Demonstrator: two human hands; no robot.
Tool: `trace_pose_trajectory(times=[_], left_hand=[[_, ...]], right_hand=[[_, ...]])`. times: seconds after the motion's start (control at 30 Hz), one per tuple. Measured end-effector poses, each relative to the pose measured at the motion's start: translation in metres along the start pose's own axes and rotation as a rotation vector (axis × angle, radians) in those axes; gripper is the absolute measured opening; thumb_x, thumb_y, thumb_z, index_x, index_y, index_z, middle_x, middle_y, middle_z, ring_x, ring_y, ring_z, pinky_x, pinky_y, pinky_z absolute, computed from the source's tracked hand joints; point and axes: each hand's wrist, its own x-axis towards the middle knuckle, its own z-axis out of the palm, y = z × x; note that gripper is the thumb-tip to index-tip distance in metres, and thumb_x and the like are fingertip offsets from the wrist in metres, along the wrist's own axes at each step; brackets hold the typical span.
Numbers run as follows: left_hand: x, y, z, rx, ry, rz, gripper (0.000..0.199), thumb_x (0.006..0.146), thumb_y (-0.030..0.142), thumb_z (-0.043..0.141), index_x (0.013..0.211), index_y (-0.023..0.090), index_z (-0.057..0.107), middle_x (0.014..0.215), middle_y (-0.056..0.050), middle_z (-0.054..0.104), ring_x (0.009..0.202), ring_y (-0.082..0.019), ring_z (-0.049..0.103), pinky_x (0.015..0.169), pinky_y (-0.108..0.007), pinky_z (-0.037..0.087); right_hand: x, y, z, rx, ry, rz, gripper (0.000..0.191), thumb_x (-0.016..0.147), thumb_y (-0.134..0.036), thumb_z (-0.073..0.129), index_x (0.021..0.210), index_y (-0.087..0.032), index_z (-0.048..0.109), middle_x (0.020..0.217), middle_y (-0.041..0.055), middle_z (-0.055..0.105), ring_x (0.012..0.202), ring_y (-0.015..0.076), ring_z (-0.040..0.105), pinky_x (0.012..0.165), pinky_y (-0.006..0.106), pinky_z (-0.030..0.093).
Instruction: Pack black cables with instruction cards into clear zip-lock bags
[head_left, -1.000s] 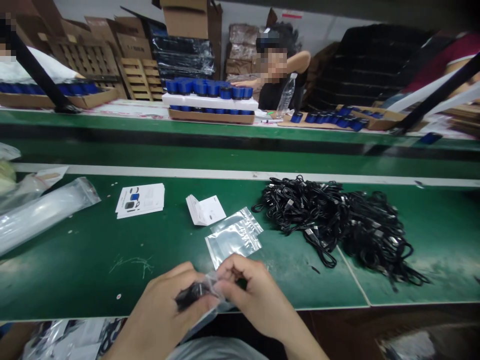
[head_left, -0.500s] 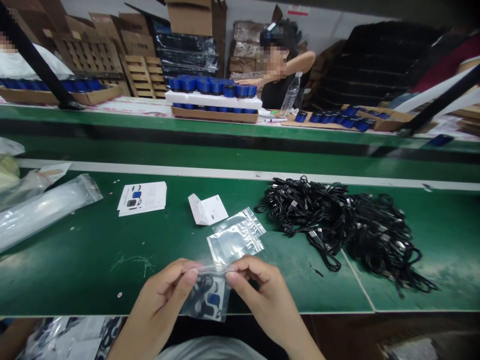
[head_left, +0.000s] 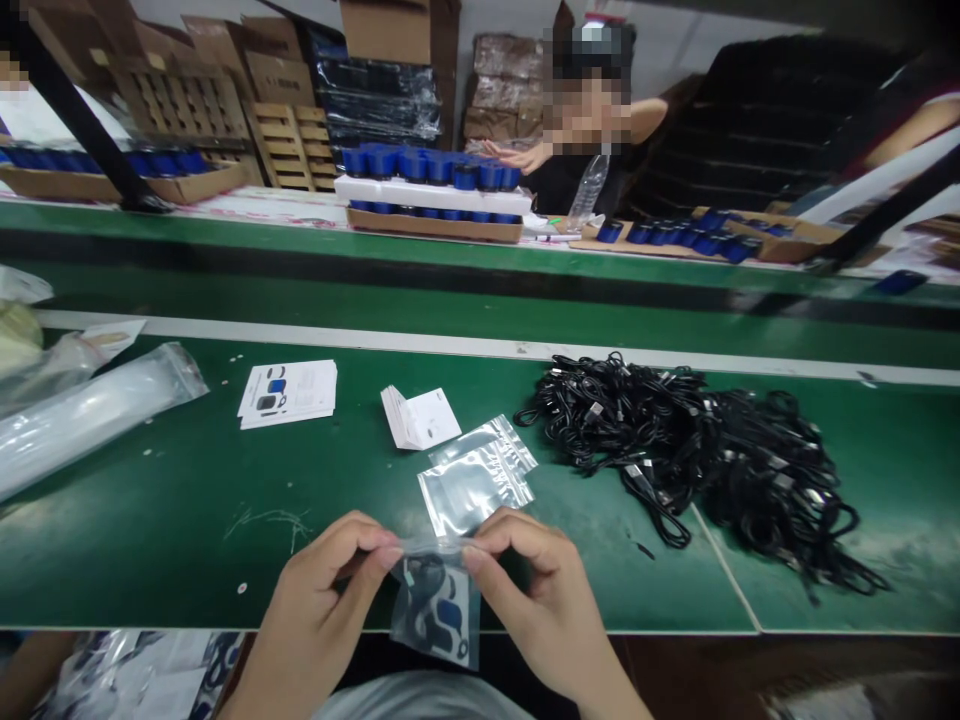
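Both forearms reach in from the near edge, with the left hand [head_left: 322, 595] and right hand [head_left: 536, 600] held just above the green workbench [head_left: 150, 560]. The clear zip bag [head_left: 437, 605] hangs between them, its dark and blue contents hard to make out. On each hand, thumb and fingers press together, pinching the bag's top edge.

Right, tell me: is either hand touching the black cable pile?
No, the left hand and right hand both pinch the top of a clear zip bag, apart from the black cable pile.
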Motion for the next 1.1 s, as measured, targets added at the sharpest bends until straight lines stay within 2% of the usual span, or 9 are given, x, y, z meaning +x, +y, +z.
trace_pose_trajectory(times=[0.2, 0.4, 0.57, 0.67, 0.73, 0.8, 0.9, 1.0, 1.1], left_hand=[[-0.005, 0.008, 0.012, -0.07, 0.129, -0.078, 0.019, 0.085, 0.03, 0.053, 0.068, 0.022, 0.057, 0.07, 0.004, 0.06, 0.062, -0.011, 0.058, 0.061, -0.018, 0.044], [-0.005, 0.013, 0.014, -0.15, 0.133, -0.134, 0.019, 0.087, 0.036, 0.051, 0.074, 0.023, 0.057, 0.075, 0.003, 0.06, 0.067, -0.012, 0.057, 0.063, -0.019, 0.046], [-0.007, 0.008, 0.026, -0.187, -0.043, -0.139, 0.026, 0.09, 0.045, 0.046, 0.084, 0.022, 0.058, 0.074, 0.001, 0.064, 0.068, -0.015, 0.061, 0.066, -0.022, 0.051], [-0.011, 0.009, 0.036, -0.181, 0.03, -0.169, 0.03, 0.092, 0.046, 0.042, 0.078, 0.022, 0.056, 0.065, 0.003, 0.061, 0.059, -0.013, 0.059, 0.057, -0.019, 0.05], [-0.014, 0.012, 0.04, -0.197, 0.081, -0.198, 0.032, 0.092, 0.048, 0.041, 0.08, 0.022, 0.057, 0.07, 0.002, 0.064, 0.065, -0.014, 0.063, 0.063, -0.02, 0.052], [-0.016, 0.014, 0.042, -0.208, 0.053, -0.154, 0.032, 0.091, 0.048, 0.042, 0.084, 0.022, 0.059, 0.075, 0.0, 0.069, 0.07, -0.014, 0.066, 0.068, -0.02, 0.053], [-0.016, 0.012, 0.042, -0.166, 0.023, 0.056, 0.025, 0.092, 0.038, 0.044, 0.084, 0.022, 0.061, 0.073, 0.001, 0.071, 0.063, -0.012, 0.066, 0.062, -0.018, 0.053], [-0.018, 0.006, 0.044, -0.081, 0.11, 0.219, 0.021, 0.093, 0.031, 0.044, 0.084, 0.022, 0.061, 0.072, 0.002, 0.071, 0.06, -0.011, 0.066, 0.059, -0.016, 0.052], [-0.022, -0.001, 0.047, -0.028, 0.141, 0.256, 0.021, 0.093, 0.028, 0.044, 0.08, 0.022, 0.06, 0.064, 0.004, 0.068, 0.057, -0.01, 0.066, 0.055, -0.014, 0.05]], right_hand=[[0.001, 0.001, 0.002, -0.024, 0.015, 0.004, 0.02, 0.085, -0.02, 0.057, 0.065, -0.018, 0.06, 0.062, -0.0007, 0.057, 0.061, 0.0138, 0.054, 0.059, 0.025, 0.041], [0.0, 0.004, 0.004, 0.039, 0.008, 0.081, 0.017, 0.087, -0.025, 0.057, 0.072, -0.018, 0.061, 0.069, -0.0004, 0.059, 0.065, 0.0138, 0.054, 0.063, 0.024, 0.041], [-0.006, 0.01, 0.029, 0.221, 0.179, 0.175, 0.024, 0.09, -0.039, 0.051, 0.075, -0.02, 0.053, 0.061, -0.0045, 0.048, 0.054, 0.011, 0.042, 0.052, 0.021, 0.036], [-0.014, 0.015, 0.044, 0.178, 0.187, 0.156, 0.025, 0.092, -0.042, 0.046, 0.079, -0.021, 0.051, 0.06, -0.0041, 0.048, 0.054, 0.0118, 0.044, 0.051, 0.022, 0.037], [-0.017, 0.019, 0.048, 0.104, 0.161, 0.105, 0.025, 0.093, -0.04, 0.045, 0.077, -0.021, 0.048, 0.058, -0.004, 0.048, 0.053, 0.0123, 0.046, 0.051, 0.022, 0.037], [-0.019, 0.023, 0.049, 0.01, 0.16, 0.036, 0.024, 0.093, -0.036, 0.044, 0.074, -0.022, 0.045, 0.055, -0.005, 0.045, 0.049, 0.0118, 0.047, 0.048, 0.022, 0.036], [-0.019, 0.026, 0.048, -0.145, 0.22, -0.145, 0.024, 0.095, -0.031, 0.041, 0.072, -0.023, 0.041, 0.052, -0.0066, 0.043, 0.042, 0.0101, 0.043, 0.043, 0.022, 0.031], [-0.018, 0.028, 0.05, -0.242, 0.273, -0.312, 0.026, 0.098, -0.03, 0.035, 0.073, -0.024, 0.038, 0.051, -0.0066, 0.044, 0.038, 0.0098, 0.04, 0.041, 0.022, 0.029], [-0.02, 0.032, 0.054, -0.256, 0.289, -0.359, 0.028, 0.1, -0.031, 0.03, 0.074, -0.024, 0.037, 0.052, -0.0059, 0.046, 0.039, 0.0103, 0.041, 0.042, 0.021, 0.032]])
